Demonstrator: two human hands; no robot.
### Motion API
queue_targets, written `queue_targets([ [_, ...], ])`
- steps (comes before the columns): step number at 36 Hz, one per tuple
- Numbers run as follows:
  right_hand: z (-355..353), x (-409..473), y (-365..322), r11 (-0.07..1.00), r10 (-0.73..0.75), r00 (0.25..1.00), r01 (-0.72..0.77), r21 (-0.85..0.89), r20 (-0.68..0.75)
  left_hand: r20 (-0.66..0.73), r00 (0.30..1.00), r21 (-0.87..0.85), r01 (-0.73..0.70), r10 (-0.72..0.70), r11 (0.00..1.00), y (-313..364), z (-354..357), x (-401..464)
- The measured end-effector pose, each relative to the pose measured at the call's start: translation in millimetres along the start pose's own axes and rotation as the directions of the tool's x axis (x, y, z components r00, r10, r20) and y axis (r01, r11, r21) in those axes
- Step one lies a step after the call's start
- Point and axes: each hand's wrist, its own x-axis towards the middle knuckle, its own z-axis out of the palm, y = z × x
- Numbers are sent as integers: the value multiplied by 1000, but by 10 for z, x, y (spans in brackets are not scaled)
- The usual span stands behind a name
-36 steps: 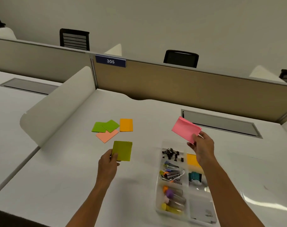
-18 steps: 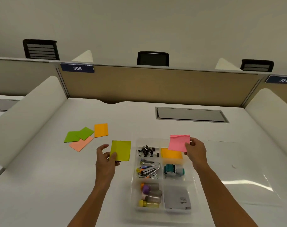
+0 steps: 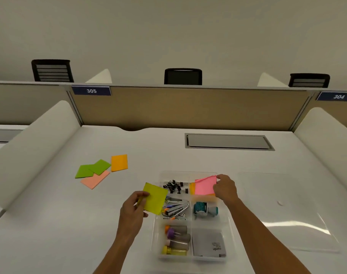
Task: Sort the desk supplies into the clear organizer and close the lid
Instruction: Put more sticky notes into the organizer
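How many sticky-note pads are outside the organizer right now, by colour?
Green square pads lying on the desk: 2
Orange square pad: 1
Peach square pad: 1
Yellow-green square pad, left hand: 1
Pink pad, right hand, over organizer: 1
Total: 6

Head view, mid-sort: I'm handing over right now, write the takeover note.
Left hand: holds the yellow-green pad over the clear organizer's left edge.
Right hand: pinches the pink pad, low over the far right compartment, onto an orange pad.
Done: binder clips, staplers, tape dispenser, small bottles and grey packet are in compartments.
Left: release both pads; collect two green pads, orange pad and peach pad from the desk; fit the clear lid lying to the right.
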Motion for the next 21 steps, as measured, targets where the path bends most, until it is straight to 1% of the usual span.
queue_targets([
  [4,-22,-7,-48,984,-34,999,40,-173,35,30,1000,58,1,-3,998,20,49,-15],
  [7,-45,-52,-85,960,-48,999,51,-274,18,44,999,76,4,-7,997,58,100,-16],
  [11,-88,-120,-130,940,-69,998,63,-335,-5,62,998,85,5,-10,996,111,179,-26],
  [13,-111,-133,-146,950,-65,998,66,-307,13,73,997,78,3,-9,997,135,221,-22],
  [15,-124,-130,-153,967,-86,995,95,-237,49,87,996,66,9,-15,998,165,272,-19],
  [17,-124,-119,-158,976,-157,983,169,-140,92,105,994,64,9,-16,998,189,330,-15],
  [19,-119,-135,-177,964,-256,960,263,-45,117,128,992,65,1,-9,998,207,394,-7],
  [21,-124,-198,-220,945,-326,936,322,49,131,148,989,61,-2,-7,998,215,465,15],
])
